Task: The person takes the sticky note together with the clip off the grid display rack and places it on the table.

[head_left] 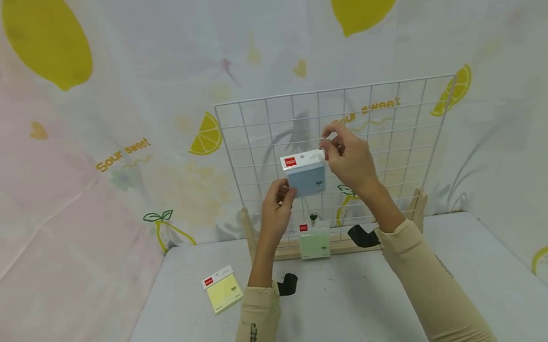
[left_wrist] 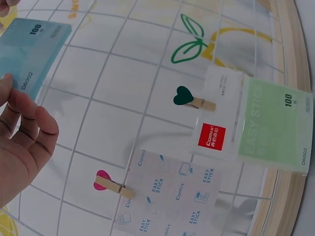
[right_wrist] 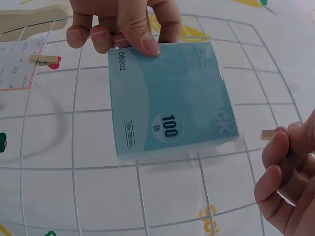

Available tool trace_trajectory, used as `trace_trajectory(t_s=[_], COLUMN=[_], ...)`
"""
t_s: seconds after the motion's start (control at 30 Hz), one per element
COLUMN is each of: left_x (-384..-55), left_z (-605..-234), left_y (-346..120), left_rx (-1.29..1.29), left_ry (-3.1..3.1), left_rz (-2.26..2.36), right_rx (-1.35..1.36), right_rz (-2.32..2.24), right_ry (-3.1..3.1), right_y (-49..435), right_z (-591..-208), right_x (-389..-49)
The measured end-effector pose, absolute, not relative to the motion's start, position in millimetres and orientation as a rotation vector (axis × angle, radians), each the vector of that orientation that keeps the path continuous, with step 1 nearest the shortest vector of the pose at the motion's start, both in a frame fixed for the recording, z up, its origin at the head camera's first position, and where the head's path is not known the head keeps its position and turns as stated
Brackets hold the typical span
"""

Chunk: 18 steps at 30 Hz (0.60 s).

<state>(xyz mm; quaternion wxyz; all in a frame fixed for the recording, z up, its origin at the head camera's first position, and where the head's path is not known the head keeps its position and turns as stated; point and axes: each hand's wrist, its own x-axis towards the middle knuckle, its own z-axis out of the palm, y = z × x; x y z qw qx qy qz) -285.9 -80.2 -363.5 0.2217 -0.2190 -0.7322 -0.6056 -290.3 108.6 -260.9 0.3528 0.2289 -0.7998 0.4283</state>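
Note:
A pack of blue sticky notes (head_left: 307,180) with a white header is raised in front of the wire grid. My left hand (head_left: 278,207) pinches it by one edge, thumb on the front in the right wrist view (right_wrist: 140,24). At the header's upper right corner is my right hand (head_left: 352,160), fingertips pinching a small wooden clothespin (right_wrist: 267,134). The clothespin's tip is close beside the pack, and the fingers hide the rest of it. Lower on the grid, a green sticky note pack (left_wrist: 275,125) is held by a clothespin with a green heart (left_wrist: 184,96).
The white wire grid (head_left: 269,122) stands on a wooden base (head_left: 349,245) at the table's back. A printed white packet (left_wrist: 170,194) hangs from a pink-heart clothespin (left_wrist: 113,186). A yellow sticky note pack (head_left: 224,293) lies on the table (head_left: 350,319) at the left.

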Motion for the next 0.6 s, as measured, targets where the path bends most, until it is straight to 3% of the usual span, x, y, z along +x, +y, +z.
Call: trace_trajectory(t_s=[0.6], left_x=[-254.8], left_z=[-342.5], left_y=[-82.1], left_rx=[-0.62], left_ry=[-2.001], left_rz=[-1.68], right_rx=[0.642], right_rz=[1.069], right_ry=[-2.046], right_y=[128.7], right_z=[-284.1], right_x=[-287.9])
